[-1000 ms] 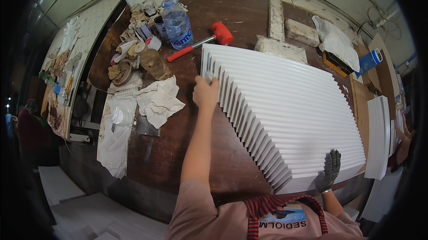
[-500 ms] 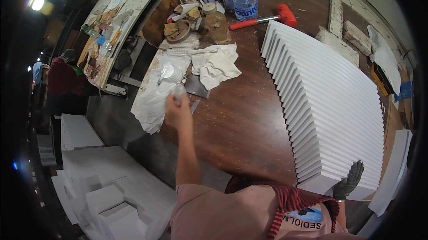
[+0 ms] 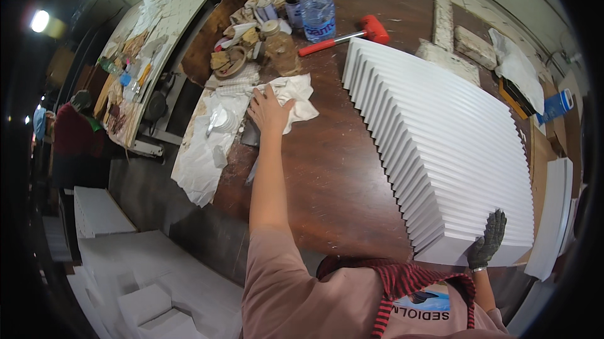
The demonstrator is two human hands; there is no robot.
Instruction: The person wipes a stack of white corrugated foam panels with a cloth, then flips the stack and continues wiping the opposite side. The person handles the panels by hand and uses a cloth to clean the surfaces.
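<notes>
Bare left hand (image 3: 270, 112) spread over a crumpled off-white cloth (image 3: 303, 96) on the dark brown wooden counter (image 3: 333, 169).
The cloth lies beneath and just right of the left hand, much the nearer one; its fingers are wide apart, though whether they pinch fabric I cannot tell. The partly covered cloth shows no clear long axis. Well to its right, the dark-gloved right hand (image 3: 487, 241) rests with fingers extended, gripping nothing, over the near edge of a stack of white ridged strips (image 3: 450, 156).
</notes>
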